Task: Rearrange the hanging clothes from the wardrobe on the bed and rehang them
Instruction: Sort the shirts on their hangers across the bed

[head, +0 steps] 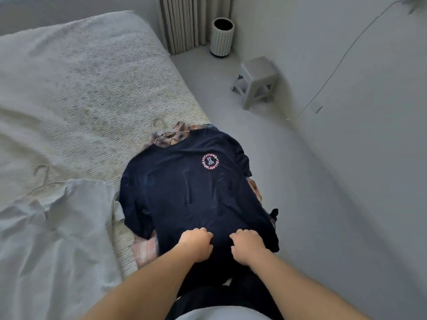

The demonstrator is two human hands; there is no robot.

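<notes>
Left grip [196, 244], right grip [248, 247] clutch navy T-shirt [184, 188] hem | bed [80, 88] edge

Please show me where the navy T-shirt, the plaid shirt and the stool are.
navy T-shirt [189, 192]: head view, on the plain chest fabric.
plaid shirt [182, 130]: head view, on its collar above the T-shirt's neck.
stool [260, 69]: head view, on its seat top.

Head-worn camera looks steeply down, close over the bed [69, 88].
</notes>
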